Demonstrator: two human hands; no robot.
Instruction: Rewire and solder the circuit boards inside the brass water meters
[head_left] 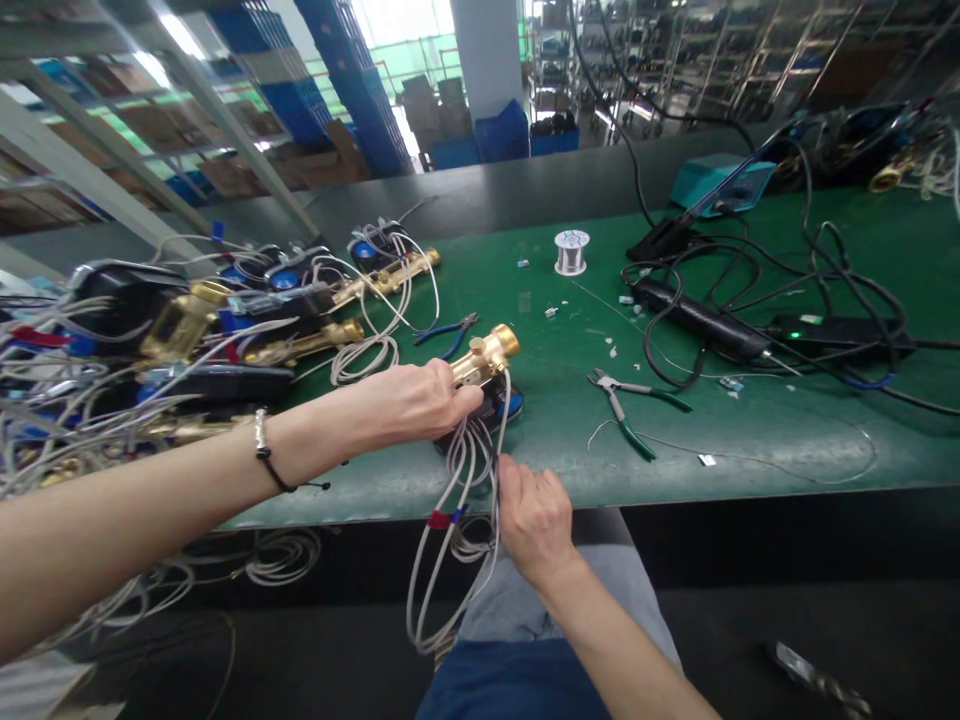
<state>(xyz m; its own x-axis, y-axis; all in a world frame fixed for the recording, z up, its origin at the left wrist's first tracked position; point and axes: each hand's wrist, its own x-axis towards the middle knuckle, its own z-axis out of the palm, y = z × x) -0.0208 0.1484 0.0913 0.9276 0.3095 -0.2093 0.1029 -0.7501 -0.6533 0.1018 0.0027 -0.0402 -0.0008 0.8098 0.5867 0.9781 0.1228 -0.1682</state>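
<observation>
Left hand (pixel 421 400) grips brass fitting (pixel 491 354); right hand (pixel 537 515) pinches cables (pixel 465 455)

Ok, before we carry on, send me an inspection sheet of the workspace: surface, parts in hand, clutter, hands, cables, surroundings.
Surface: green bench top, small scraps scattered.
Parts in hand: brass fitting with grey wires.
Clutter: wire spool, green-handled cutters lying open, blue-handled pliers, similar brass parts heaped at left.
Hands: left hand grips the brass fitting; right hand curled at the grey wires, grip partly hidden.
Cables: black cables tangled at right; grey wires loop below the bench's front edge.
Surroundings: blue crates and loaded racks behind; other people, nothing seen.
</observation>
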